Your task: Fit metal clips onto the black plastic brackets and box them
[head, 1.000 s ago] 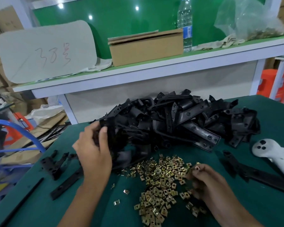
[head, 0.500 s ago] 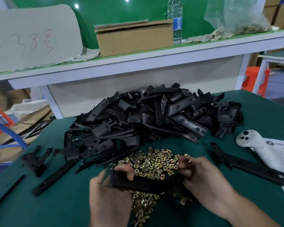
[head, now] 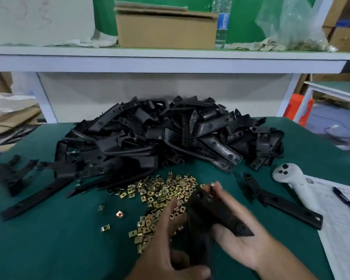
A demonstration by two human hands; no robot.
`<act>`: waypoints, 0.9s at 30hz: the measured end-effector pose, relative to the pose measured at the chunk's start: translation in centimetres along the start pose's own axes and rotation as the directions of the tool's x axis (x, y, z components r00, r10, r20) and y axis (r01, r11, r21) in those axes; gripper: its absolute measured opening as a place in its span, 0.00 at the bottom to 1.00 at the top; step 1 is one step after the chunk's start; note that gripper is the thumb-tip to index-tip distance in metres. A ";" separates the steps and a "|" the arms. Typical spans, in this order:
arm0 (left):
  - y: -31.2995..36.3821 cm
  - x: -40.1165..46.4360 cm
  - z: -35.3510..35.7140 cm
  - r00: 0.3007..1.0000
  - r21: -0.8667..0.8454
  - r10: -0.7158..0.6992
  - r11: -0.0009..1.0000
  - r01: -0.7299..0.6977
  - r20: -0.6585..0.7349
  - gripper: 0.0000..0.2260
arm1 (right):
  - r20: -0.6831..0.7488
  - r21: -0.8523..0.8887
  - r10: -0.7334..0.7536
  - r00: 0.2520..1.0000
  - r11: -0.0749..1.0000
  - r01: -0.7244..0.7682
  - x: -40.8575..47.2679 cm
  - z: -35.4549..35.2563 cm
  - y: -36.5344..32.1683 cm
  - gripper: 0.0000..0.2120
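Half a second earlier the black plastic bracket (head: 212,217) lay crosswise between both hands; now it is turned to run from the near edge of the counter (head: 49,249) away toward the far side, its upper end tilted up and its angled tab lying across the right palm. The left hand (head: 170,245) holds the bracket's lower part, thumb and fingers curled round it, index finger stretched out over the clips. The right hand (head: 236,239) lies palm up under the bracket, while its fingertips (head: 215,187) pinch a small metal clip (head: 211,185) against the bracket's far end; motion blur hides whether the clip is seated. Just beyond the hands, near the middle of the counter, lies the loose heap of brass-coloured metal clips (head: 162,190), with a few strays toward the left. Behind it, toward the far edge, sits the big pile of black brackets (head: 170,138). More single brackets lie by the left edge, and one long bracket (head: 279,201) lies to the right. Near the right edge rest a white handheld controller (head: 293,180) and a printed sheet (head: 341,229) with a pen (head: 346,201) on it. On the shelf (head: 170,57) above stand a cardboard box (head: 166,29), a water bottle (head: 221,23) and a clear plastic bag (head: 291,25).
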State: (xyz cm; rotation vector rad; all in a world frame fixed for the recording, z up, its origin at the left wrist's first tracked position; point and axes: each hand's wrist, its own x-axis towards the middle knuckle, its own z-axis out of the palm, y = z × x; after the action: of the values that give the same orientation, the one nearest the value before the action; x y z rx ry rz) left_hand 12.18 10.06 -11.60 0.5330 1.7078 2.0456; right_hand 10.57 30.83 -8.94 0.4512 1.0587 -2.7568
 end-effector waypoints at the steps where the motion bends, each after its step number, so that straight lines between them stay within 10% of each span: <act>1: 0.5 0.4 0.0 0.999 0.065 -0.033 0.997 0.033 0.008 0.48 | 0.030 -0.035 0.035 0.999 0.999 -0.034 -0.4 -0.1 0.0 0.26; 11: 0.1 0.3 0.2 0.976 0.262 0.136 0.961 -0.087 -0.173 0.24 | 0.237 -0.399 0.047 0.970 0.915 0.053 -0.8 2.7 1.1 0.19; 20: 0.7 0.5 0.2 0.972 -0.178 0.028 0.981 -0.071 -0.234 0.14 | 0.267 -0.351 -0.034 0.963 0.927 0.130 -0.4 2.3 1.1 0.06; 27: 0.5 0.7 0.1 0.972 -0.189 0.086 0.974 -0.129 -0.218 0.16 | 0.198 -0.434 -0.080 0.977 0.886 0.161 -0.2 1.9 1.1 0.09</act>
State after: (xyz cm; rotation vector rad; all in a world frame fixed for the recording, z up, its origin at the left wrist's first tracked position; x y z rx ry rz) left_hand 11.61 10.50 -11.09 0.3626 1.5867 2.3944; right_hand 10.56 28.78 -8.24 0.0751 1.6607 -2.4683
